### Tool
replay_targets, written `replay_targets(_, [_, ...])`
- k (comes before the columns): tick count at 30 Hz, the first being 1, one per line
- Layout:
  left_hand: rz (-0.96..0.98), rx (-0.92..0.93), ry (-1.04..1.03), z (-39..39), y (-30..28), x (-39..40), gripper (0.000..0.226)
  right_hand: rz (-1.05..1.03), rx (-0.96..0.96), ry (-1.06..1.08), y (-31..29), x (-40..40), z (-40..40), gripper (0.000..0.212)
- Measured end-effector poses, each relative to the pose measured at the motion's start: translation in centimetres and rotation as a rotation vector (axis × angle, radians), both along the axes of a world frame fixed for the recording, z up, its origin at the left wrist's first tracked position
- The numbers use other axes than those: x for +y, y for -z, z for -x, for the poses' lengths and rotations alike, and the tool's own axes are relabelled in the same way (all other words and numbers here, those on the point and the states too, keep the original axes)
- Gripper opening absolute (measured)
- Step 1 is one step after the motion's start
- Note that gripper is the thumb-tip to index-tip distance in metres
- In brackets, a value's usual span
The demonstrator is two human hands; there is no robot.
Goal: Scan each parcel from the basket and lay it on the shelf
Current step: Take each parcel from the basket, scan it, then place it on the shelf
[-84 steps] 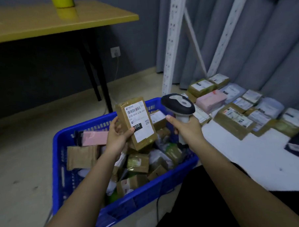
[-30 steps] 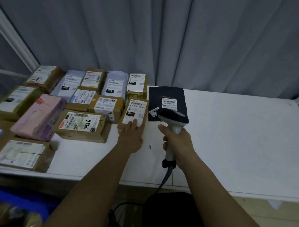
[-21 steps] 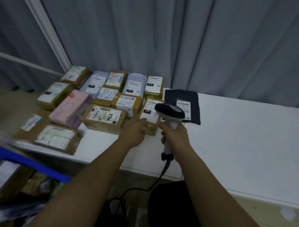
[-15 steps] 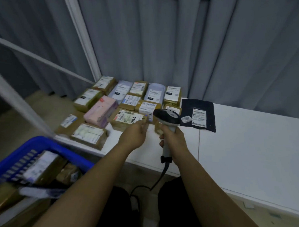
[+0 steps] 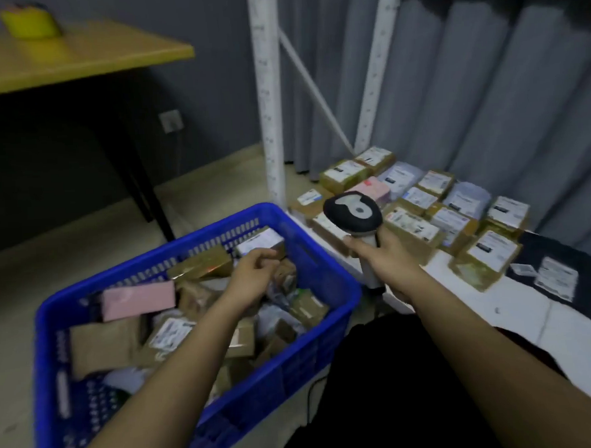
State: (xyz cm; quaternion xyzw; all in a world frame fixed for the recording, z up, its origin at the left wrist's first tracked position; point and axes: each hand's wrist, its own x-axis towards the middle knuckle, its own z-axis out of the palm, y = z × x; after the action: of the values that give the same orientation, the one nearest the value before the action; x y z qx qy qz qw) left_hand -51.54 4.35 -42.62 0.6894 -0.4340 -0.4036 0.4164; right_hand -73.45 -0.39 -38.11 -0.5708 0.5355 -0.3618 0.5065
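Observation:
A blue basket (image 5: 317,256) full of brown, pink and white parcels stands on the floor to my left. My left hand (image 5: 252,280) hovers over its far right corner with loosely curled fingers, just short of a brown box with a white label (image 5: 261,240), and holds nothing. My right hand (image 5: 385,255) grips the handle of the black and grey scanner (image 5: 353,213), held upright between basket and shelf. Several labelled parcels (image 5: 451,220) lie in rows on the white shelf (image 5: 563,340). The nearest brown one (image 5: 487,259) sits beside a black bag (image 5: 557,276).
White shelf uprights (image 5: 268,99) rise behind the basket, with a grey curtain (image 5: 485,97) behind them. A yellow table (image 5: 60,61) with a yellow cup (image 5: 29,22) stands at the back left. A wall socket (image 5: 171,121) is under it. The scanner's cable (image 5: 310,399) hangs by my knee.
I have turned left, from the shelf back to the basket. My left hand let go of the brown parcel on the shelf and moved over the basket. My right hand still holds the scanner.

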Motion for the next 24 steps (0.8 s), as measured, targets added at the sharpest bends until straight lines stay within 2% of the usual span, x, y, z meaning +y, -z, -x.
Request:
replay_targets(4, [-0.065, 0.021, -0.226, -6.6, 3.0, 4.0, 0.014, -0.042, -0.007, -0.205, 0.9, 2.5, -8.8, 0.033])
replay_targets(9, [-0.155, 0.026, -0.378, -11.8, 6.3, 7.9, 0.022, -0.264, -0.071, -0.351, 5.2, 6.0, -16.6, 0.011])
replay_targets(13, [-0.236, -0.006, -0.384, -13.4, 9.1, 8.5, 0.016, -0.414, -0.04, -0.387, 7.2, 6.6, -18.2, 0.006])
replay_targets(17, [-0.288, 0.014, -0.364, -12.5, 10.6, 7.1, 0.012, -0.45, 0.051, -0.342, 8.8, 5.0, -17.7, 0.022])
replay_targets(21, [-0.301, 0.072, -0.334, -11.9, 11.6, 4.4, 0.034, -0.477, 0.06, -0.243, 9.1, 3.0, -16.4, 0.018])
replay_targets(24, [-0.264, 0.106, -0.385, -12.1, 13.1, 2.2, 0.056, -0.509, 0.012, -0.203, 9.8, 2.0, -15.7, 0.021])
